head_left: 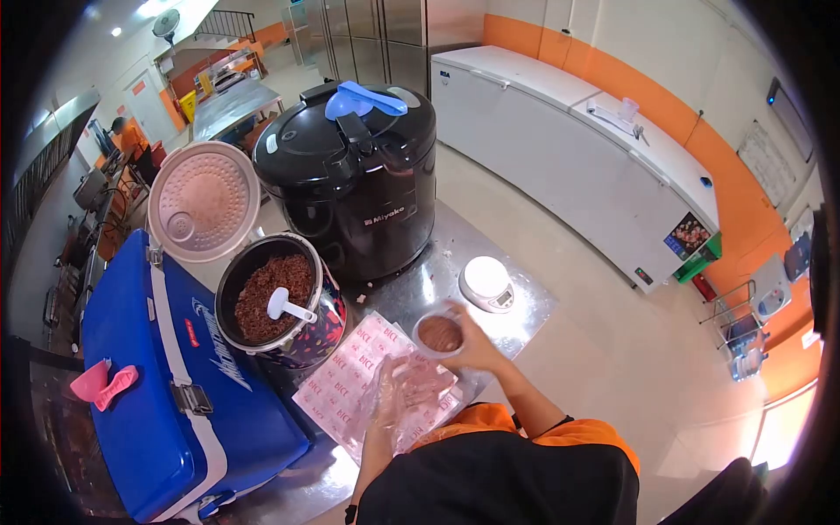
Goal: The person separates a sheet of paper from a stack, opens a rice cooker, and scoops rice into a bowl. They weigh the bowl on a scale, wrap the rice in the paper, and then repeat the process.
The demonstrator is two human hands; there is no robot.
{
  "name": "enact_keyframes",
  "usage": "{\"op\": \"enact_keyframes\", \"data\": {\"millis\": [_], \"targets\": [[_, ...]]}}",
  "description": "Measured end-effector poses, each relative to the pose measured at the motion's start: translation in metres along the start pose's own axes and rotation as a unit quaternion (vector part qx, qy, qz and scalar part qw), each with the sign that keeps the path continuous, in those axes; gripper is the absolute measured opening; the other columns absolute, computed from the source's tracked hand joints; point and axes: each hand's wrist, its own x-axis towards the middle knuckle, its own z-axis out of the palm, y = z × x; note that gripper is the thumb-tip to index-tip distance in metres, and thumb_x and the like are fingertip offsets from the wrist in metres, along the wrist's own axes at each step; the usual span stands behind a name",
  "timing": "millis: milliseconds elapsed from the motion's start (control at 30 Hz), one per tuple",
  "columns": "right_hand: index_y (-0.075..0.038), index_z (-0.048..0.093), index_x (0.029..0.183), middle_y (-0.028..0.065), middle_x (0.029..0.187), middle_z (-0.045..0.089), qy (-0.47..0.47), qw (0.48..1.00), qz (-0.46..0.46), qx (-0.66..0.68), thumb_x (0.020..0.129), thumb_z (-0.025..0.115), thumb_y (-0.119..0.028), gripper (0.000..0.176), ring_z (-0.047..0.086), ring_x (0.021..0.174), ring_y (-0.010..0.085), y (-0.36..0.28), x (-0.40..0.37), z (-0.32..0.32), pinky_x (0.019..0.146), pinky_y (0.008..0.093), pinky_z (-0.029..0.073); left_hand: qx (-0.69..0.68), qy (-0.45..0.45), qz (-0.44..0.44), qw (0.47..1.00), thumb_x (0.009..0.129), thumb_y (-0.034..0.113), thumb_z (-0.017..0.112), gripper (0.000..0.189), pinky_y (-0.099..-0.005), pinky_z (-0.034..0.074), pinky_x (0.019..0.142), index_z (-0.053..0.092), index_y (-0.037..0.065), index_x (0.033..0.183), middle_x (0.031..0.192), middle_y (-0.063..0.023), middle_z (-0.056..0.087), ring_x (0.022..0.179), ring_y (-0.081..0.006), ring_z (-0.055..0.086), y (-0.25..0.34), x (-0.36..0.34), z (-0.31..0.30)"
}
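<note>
My right hand (pixel 477 344) is closed around a small clear cup (pixel 439 334) filled with reddish-brown rice, held above the steel table. My left hand (pixel 401 392), in a loose clear plastic glove, is stretched out low over a stack of wrapping paper (pixel 354 385) printed with red letters. Its fingers are apart and hold nothing. Behind the paper, an open rice cooker (pixel 322 325) with a patterned side contains reddish-brown rice (pixel 271 284). A white rice paddle (pixel 290 306) rests on that rice. To the right of the cup sits a small white kitchen scale (pixel 487 283).
A large black cooker (pixel 367 201) stands at the back, a blue scoop and paddle (pixel 363 101) on its lid. On the left is a blue cooler box (pixel 166 367) carrying pink scoops (pixel 102 383). White chest freezers (pixel 560 131) line the wall. A person (pixel 131 136) is far off left.
</note>
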Motion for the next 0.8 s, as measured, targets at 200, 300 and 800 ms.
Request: {"op": "enact_keyframes", "data": {"millis": [200,300,800], "targets": [[-0.005,0.031,0.131,0.0171,0.124,0.047,0.309,0.935,0.045,-0.165,0.051,0.087,-0.027,0.100,0.051,0.111,0.0362,0.087,0.050,-0.046,0.089,0.0443,0.044,0.012,-0.017,0.048,0.999,0.089,0.059,0.042,0.067,-0.0455,0.049,0.083,0.031,0.009,0.132,0.122,-0.0172,0.053,0.098,-0.0352,0.062,0.000,0.005,-0.017],[-0.007,0.031,0.131,0.0158,0.125,0.046,0.342,0.919,0.071,-0.185,0.051,0.087,-0.028,0.100,0.050,0.112,0.0349,0.102,0.061,-0.046,0.088,0.0454,0.042,-0.005,-0.018,0.077,0.997,0.086,0.060,0.048,0.065,-0.0463,0.050,0.081,0.039,0.012,0.128,0.122,-0.0179,0.053,0.101,-0.0375,0.060,-0.002,0.004,-0.028],[-0.004,0.054,0.114,0.0189,0.114,0.048,0.087,0.964,-0.221,-0.124,0.078,0.064,-0.025,0.043,0.051,0.100,0.0334,-0.144,0.106,0.131,0.079,0.0458,0.044,-0.057,0.055,0.095,0.992,0.087,0.054,0.048,0.060,-0.0445,0.049,0.079,0.040,0.014,0.130,0.120,-0.0135,0.053,0.101,-0.0352,0.058,0.009,0.009,-0.064]]}}
